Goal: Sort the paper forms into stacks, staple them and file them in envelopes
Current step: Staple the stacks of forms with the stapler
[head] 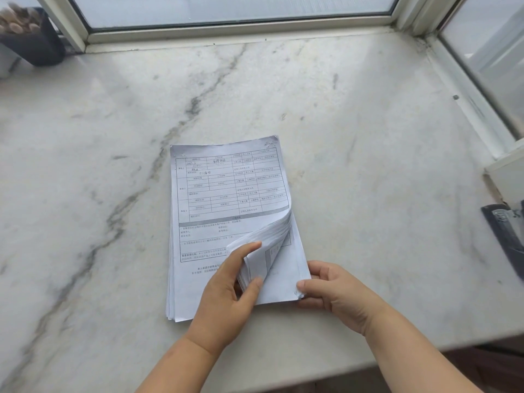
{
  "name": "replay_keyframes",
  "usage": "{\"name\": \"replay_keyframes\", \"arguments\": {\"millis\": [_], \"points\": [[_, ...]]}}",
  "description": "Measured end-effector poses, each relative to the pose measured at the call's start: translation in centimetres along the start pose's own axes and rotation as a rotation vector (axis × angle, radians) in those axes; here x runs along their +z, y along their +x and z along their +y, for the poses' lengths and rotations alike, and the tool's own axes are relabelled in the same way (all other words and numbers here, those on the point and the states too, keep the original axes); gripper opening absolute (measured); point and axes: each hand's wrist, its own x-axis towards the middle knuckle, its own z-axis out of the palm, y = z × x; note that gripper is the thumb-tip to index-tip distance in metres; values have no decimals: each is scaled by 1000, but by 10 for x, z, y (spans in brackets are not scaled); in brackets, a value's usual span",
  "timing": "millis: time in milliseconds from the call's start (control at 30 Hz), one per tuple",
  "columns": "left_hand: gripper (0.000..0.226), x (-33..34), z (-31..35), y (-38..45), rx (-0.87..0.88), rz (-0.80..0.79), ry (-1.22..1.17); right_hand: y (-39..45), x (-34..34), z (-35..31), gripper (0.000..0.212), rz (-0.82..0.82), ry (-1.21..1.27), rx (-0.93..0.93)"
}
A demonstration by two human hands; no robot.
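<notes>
A thick stack of printed paper forms (224, 194) lies on the marble sill (354, 123), near its front edge. My left hand (229, 290) pinches a bundle of upper sheets (269, 236) at the near right corner, curling them up and to the left. My right hand (334, 290) pinches the near right corner of the lower sheets, thumb on top. A black stapler (504, 236) lies at the right edge, apart from both hands.
A dark plant pot (31, 41) stands at the far left corner. Window frames (241, 32) close off the far side and the right side. The sill's front edge runs just below my wrists.
</notes>
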Motion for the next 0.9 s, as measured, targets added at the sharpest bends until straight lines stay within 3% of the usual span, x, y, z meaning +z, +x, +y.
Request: {"name": "replay_keyframes", "arguments": {"millis": [167,200,267,300,333,367,467,533,633,700,767,833,900], "points": [[54,-1,1,-1,-17,-9,-39,-6,10,0,47,69,-83,-47],[54,-1,2,-1,-16,-9,-46,-7,13,1,47,171,-228,-89],[56,-1,3,-1,-12,4,-41,-9,19,-2,38,527,-622,-288],[59,-1,3,-1,-4,19,-35,-8,22,-4,28,656,-678,-411],[63,-1,3,-2,2,33,-37,-8,27,-11,15,676,-609,-454],[69,0,3,-4,0,50,-41,-5,32,-19,3,605,-441,-401],[91,1,-2,-6,-39,66,-87,11,37,-42,44,289,1,22],[89,0,0,-4,-66,40,-146,23,33,-48,59,208,-25,116],[59,-6,10,0,-174,26,-261,33,34,-50,22,246,-191,22],[48,-15,14,-3,-144,141,-162,33,35,-51,36,268,-146,-24],[41,-35,17,-1,-20,325,108,23,35,-55,36,180,-45,-81],[60,-60,22,7,-34,475,267,7,26,-63,33,103,25,-148],[90,-80,35,19,-264,407,111,-11,11,-69,38,37,106,-208]]}}
